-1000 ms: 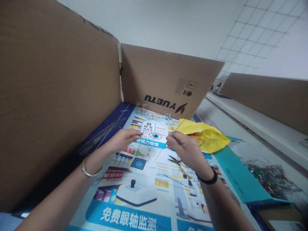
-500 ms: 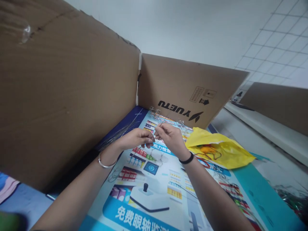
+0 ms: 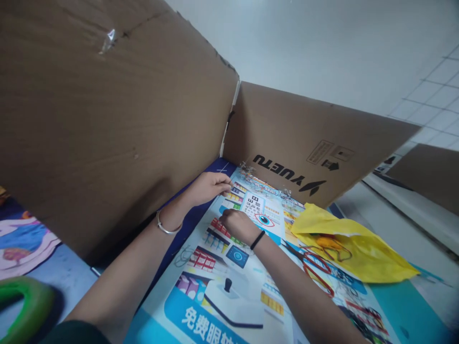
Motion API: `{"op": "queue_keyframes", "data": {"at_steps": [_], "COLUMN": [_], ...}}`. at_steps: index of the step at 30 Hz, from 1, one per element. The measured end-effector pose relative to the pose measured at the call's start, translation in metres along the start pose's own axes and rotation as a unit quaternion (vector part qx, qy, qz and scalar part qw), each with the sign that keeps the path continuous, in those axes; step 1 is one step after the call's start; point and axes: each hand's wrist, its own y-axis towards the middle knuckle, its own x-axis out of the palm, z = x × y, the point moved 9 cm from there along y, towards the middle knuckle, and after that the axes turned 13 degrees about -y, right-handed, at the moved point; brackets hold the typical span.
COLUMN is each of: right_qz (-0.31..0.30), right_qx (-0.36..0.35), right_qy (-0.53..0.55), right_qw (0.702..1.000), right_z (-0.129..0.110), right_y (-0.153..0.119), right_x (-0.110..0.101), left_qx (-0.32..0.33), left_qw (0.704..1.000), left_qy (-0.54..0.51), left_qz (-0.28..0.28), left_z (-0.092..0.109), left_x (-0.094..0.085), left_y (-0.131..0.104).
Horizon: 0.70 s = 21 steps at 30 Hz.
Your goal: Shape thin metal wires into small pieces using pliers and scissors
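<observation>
My left hand (image 3: 211,189) is held above the left edge of the printed poster (image 3: 215,306), its thumb and fingers pinched together. Whatever it grips is too fine to make out. Just below and to the right, my right hand (image 3: 237,225) is closed, knuckles up, over the poster. Its fingertips are hidden from me, as is anything in them. The two hands are apart. Thin loops of wire (image 3: 183,255) lie on the poster by my left forearm. Scissors with red handles (image 3: 317,267) rest to the right of my right forearm.
Tall cardboard panels (image 3: 118,129) wall off the left and back. Small clear bits (image 3: 247,169) lie along the back panel. A yellow bag (image 3: 358,248) holding orange material is at right. A green ring-shaped object (image 3: 32,306) sits at lower left.
My hands have come apart: the left rose up and away, the right turned knuckles-up and dropped lower. The view has swung left, and the scissors now show more fully.
</observation>
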Motion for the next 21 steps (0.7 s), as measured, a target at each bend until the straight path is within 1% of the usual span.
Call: {"op": "queue_keyframes", "data": {"at_steps": [6, 11, 16, 19, 21], "right_qz": [-0.023, -0.024, -0.015, -0.006, 0.007], "right_qx": [-0.062, -0.095, -0.09, -0.068, -0.038], "right_qy": [-0.059, -0.075, -0.054, -0.019, 0.013], "right_qw": [0.996, 0.992, 0.994, 0.997, 0.999], "right_z": [-0.013, -0.025, -0.027, -0.02, -0.011], "right_y": [0.015, 0.02, 0.024, 0.025, 0.024], "right_x": [0.012, 0.018, 0.017, 0.011, 0.006], "left_qx": [0.015, 0.014, 0.025, 0.024, 0.028], "left_qw": [1.0, 1.0, 0.999, 1.0, 0.999], "left_qy": [0.016, 0.018, 0.021, 0.012, 0.002], "left_qz": [0.005, 0.005, 0.006, 0.01, 0.017], "left_z": [0.004, 0.0, 0.002, 0.001, 0.001], "left_x": [0.0, -0.002, -0.001, -0.001, -0.002], "left_y": [0.0, 0.001, 0.001, 0.001, 0.002]}}
